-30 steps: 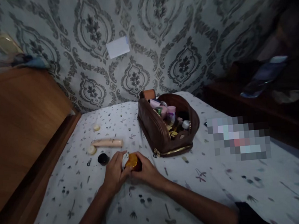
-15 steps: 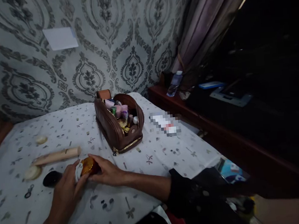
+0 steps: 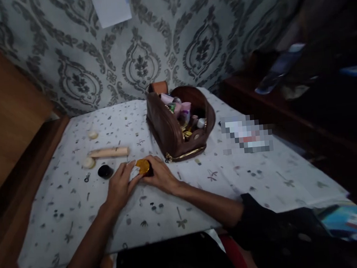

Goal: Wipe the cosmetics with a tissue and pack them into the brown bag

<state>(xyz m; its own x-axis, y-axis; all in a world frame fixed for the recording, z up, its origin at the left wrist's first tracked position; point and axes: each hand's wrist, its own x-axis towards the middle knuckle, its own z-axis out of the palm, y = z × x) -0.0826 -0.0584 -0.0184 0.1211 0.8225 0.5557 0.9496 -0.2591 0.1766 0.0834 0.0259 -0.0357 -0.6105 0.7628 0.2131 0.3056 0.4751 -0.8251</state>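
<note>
My right hand grips a small amber jar from its right side, low over the table. My left hand is closed around a white wipe or cloth, pressed to the jar's left side. A round black cap rests on the tablecloth just left of my left hand. Behind it lies a beige tube. Two small cream-coloured round pieces, perhaps lids, sit around the tube's left end. An open brown cosmetic bag full of small bottles and tubes stands behind my right hand.
A patterned white cloth covers the table. On its right side is a pixelated, blurred-out item. A clear bottle stands on the dark ledge beyond. Brown wooden furniture borders the left, and a papered wall the back.
My view has turned left, so everything sits farther right and the wooden furniture shows more. Both hands remain at the amber jar with the white wipe or cloth.
</note>
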